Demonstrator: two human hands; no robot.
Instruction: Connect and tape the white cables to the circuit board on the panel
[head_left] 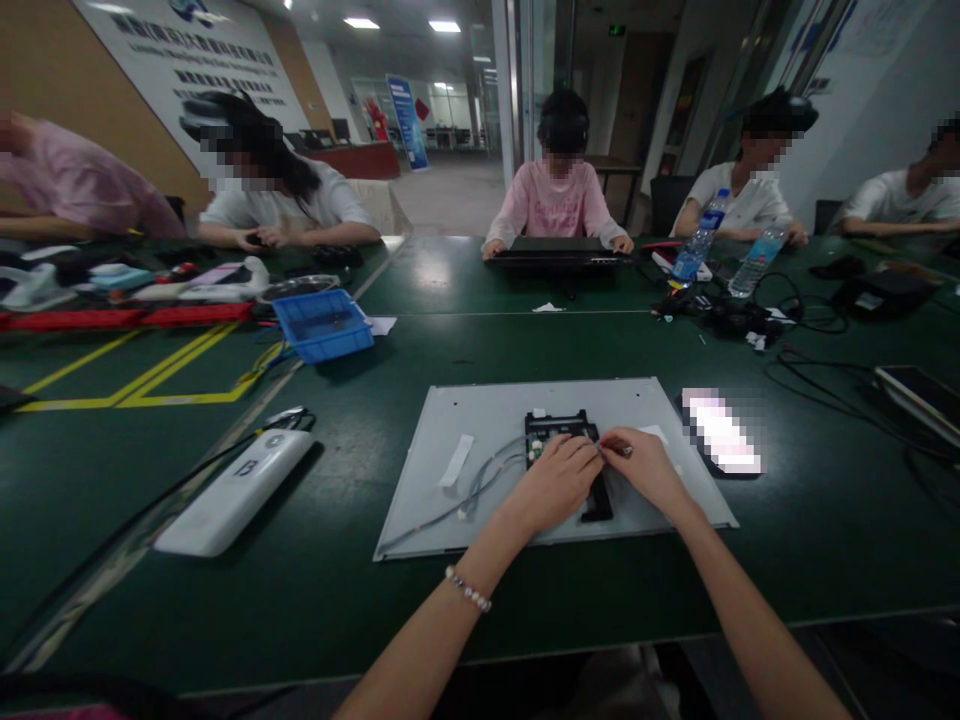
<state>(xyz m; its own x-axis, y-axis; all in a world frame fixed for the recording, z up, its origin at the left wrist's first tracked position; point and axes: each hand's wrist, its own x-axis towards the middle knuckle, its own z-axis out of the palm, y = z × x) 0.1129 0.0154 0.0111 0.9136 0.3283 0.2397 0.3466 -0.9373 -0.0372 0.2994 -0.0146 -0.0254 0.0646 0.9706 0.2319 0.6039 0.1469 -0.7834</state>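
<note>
A pale flat panel lies on the table with a black plastic bracket on it, and part of a circuit board shows inside the bracket. Thin grey cables run from the panel's lower left up to the board. Over the bracket, my left hand rests with its fingers curled together, covering part of the board. My right hand meets it from the right, thumb and fingers in a pinch. Whatever small piece sits between the fingertips of either hand is too hidden to name.
Right of the panel lies a phone with a lit screen. A white power bank-like device and a blue basket are on the left. Bottles and tangled black cables stand farther right. Several people sit across the table.
</note>
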